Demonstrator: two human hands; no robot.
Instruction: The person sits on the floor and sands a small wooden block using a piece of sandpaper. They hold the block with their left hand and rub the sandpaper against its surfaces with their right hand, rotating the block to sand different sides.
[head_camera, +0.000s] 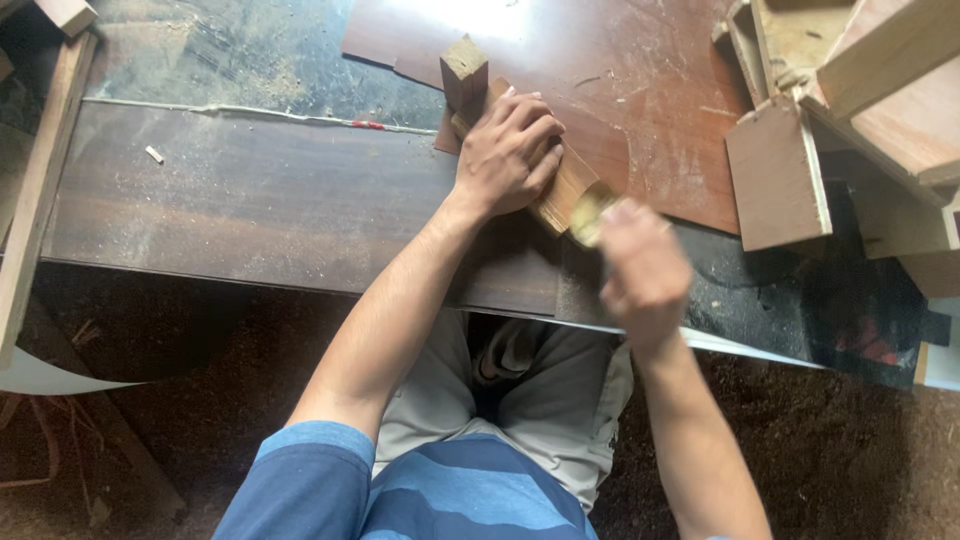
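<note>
My left hand (508, 155) presses down on a long pale wooden block (565, 190) that lies slantwise on a reddish-brown board (640, 120). A short square wood offcut (464, 72) stands upright just beyond my fingers, touching the block's far end. My right hand (645, 270) is blurred and closed around a small yellowish-tan pad (590, 215) held against the block's near end. What the pad is made of I cannot tell.
A dark dusty workbench (250, 200) runs across the view, its front edge near my knees. Stacked wooden boxes and panels (790, 170) crowd the right. A wooden strip (40, 170) lies along the left. A thin cord (250, 113) crosses the bench. Sawdust covers the floor.
</note>
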